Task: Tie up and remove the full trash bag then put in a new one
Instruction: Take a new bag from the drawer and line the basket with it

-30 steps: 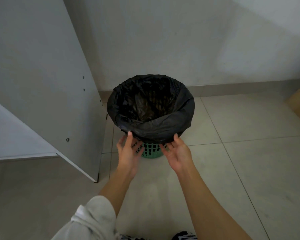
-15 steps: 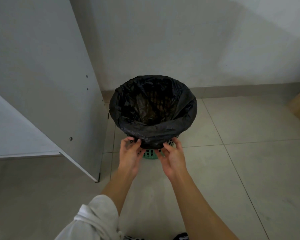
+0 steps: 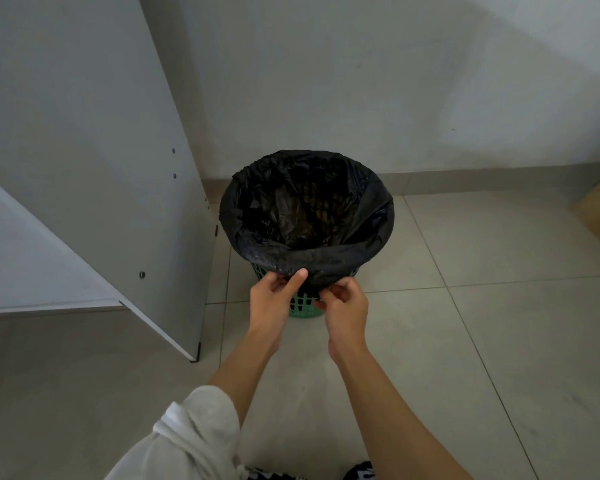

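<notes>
bin (image 3: 302, 306) mostly under bag (image 3: 329, 259), shoes (image 3: 361, 473) – cropped btm

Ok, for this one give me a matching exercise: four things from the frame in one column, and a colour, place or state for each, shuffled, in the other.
Column one:
1. bag
2. bin
3. panel
4. left hand

Column two:
a. green, latticed
b. grey, stands left of the bin
c. black, folded over the bin's top
d. pinches the bag's near edge

Pairs: 1-c, 2-a, 3-b, 4-d
</notes>
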